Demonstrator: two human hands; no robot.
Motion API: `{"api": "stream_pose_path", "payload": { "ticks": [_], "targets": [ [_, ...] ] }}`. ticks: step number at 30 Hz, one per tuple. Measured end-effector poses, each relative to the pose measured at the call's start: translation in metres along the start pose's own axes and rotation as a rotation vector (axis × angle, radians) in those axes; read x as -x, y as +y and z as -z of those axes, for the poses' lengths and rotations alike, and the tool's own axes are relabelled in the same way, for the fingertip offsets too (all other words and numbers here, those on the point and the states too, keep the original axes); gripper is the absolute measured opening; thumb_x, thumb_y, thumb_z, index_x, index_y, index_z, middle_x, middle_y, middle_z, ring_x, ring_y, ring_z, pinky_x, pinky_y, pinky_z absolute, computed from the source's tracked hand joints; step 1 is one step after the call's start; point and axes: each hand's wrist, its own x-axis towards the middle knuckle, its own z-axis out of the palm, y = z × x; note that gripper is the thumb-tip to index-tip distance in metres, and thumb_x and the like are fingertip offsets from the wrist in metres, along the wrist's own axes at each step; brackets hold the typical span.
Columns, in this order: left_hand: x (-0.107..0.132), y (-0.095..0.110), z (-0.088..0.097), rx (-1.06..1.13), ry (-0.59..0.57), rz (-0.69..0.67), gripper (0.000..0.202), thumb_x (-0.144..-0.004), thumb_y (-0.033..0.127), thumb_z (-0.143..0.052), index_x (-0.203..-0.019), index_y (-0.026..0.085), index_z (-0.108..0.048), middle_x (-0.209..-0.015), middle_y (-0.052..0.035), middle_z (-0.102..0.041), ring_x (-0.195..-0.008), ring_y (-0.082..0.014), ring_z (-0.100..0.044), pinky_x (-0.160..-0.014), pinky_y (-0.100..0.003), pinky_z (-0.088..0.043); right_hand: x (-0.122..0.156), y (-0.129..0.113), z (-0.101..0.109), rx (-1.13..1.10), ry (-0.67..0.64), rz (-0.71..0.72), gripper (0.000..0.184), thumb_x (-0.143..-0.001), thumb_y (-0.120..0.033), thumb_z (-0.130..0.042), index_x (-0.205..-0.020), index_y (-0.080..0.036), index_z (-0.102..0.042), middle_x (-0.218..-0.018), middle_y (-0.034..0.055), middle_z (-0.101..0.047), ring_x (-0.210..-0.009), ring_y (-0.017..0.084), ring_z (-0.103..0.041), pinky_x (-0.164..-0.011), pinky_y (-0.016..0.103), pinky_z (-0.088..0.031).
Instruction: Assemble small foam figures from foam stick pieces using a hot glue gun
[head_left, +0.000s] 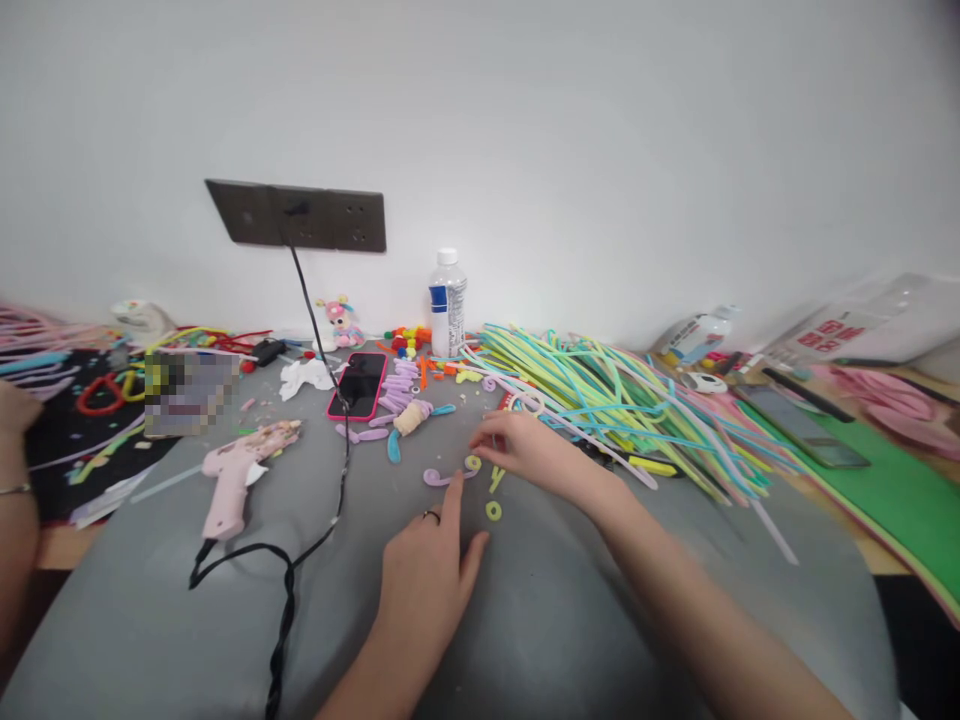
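My left hand (431, 570) lies palm down on the grey table. Its index finger is stretched out and touches a purple pipe cleaner (442, 479) with a curled end, while the thumb stands apart. My right hand (525, 450) comes in from the right with bent fingers, its fingertips pinched at a small yellow-green pipe cleaner coil (472, 463) at the purple strip's right end. Close by are short yellow-green pieces (496, 480) and a second coil (493, 511). Beyond sits a beige and purple pipe cleaner figure (411, 418) with blue parts.
A pink glue gun (229, 485) lies left, its black cord (289, 600) crossing the table. Behind are a pink-cased phone (358, 386), purple pieces (397, 385) and a bottle (448, 310). Many pipe cleaners (600, 390) spread to the right. Another person's arm (15, 480) shows far left.
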Motion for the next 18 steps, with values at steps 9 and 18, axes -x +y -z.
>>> {"api": "stream_pose_path", "payload": {
  "ticks": [9,18],
  "targets": [
    [-0.008,-0.020,-0.010,0.217,0.407,-0.182,0.019,-0.090,0.013,-0.062,-0.101,0.025,-0.071,-0.090,-0.0016,-0.070,-0.079,-0.0183,-0.067,-0.070,-0.028,-0.052,0.019,0.028,-0.015,-0.269,0.129,0.236,0.013,-0.095,-0.024,-0.064,-0.101,-0.020,-0.074,-0.093,0.0069,-0.067,-0.087,0.020,-0.065,-0.084,0.034,-0.054],
    [-0.031,-0.019,-0.011,0.146,0.419,-0.158,0.020,-0.088,0.011,-0.069,-0.099,0.026,-0.076,-0.081,-0.0008,-0.059,-0.081,-0.0202,-0.059,-0.072,-0.033,-0.040,0.018,0.036,-0.032,-0.302,0.183,0.290,0.010,-0.094,-0.021,-0.066,-0.101,-0.020,-0.073,-0.092,0.0066,-0.063,-0.090,0.021,-0.062,-0.082,0.033,-0.052]
  ]
}}
